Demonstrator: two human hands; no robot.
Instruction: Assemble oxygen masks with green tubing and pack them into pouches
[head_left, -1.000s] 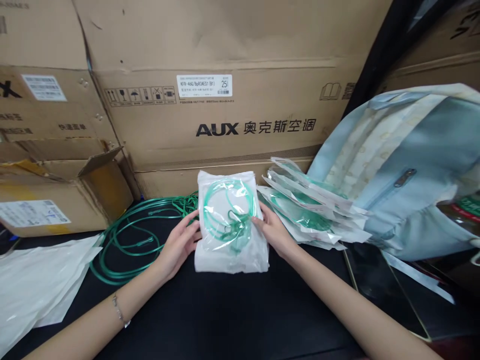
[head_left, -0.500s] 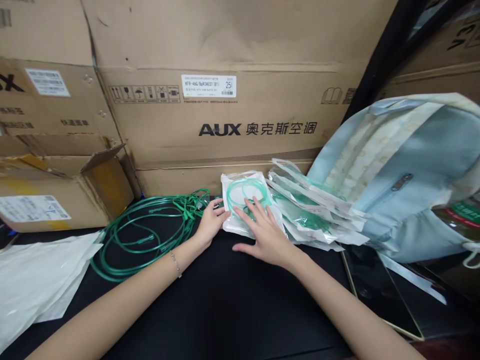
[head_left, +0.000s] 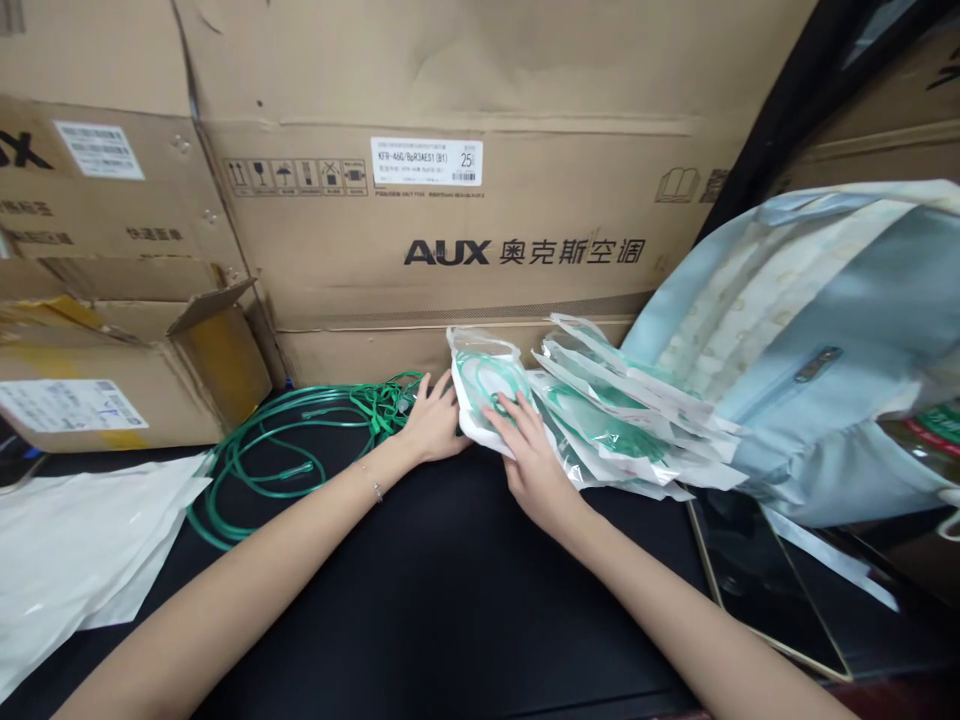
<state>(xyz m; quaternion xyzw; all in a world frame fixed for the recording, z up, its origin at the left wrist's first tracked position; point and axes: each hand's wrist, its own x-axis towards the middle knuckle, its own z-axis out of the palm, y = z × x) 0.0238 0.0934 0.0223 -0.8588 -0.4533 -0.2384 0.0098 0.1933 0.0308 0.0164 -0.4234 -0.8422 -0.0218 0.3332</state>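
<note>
A clear-fronted white pouch with coiled green tubing inside is tilted up off the black surface, its right side by the stacked pouches. My right hand grips its near edge, fingers over the clear front and thumb hidden underneath. Fingers apart, my left hand rests just left of the pouch, beside a bundle of loose green tubing. Whether its fingertips touch the tubing or the pouch edge I cannot tell. To the right, several similar pouches lie in an overlapping stack.
Flat white sheets or pouches lie at the left, below an open cardboard box. Large cartons stand along the back. On the right are a pale blue backpack and a dark tablet or phone.
My right hand has closed on the near edge of the pouch and its near part has lifted. My left hand has shifted off the pouch's left edge, with fingers spread.
</note>
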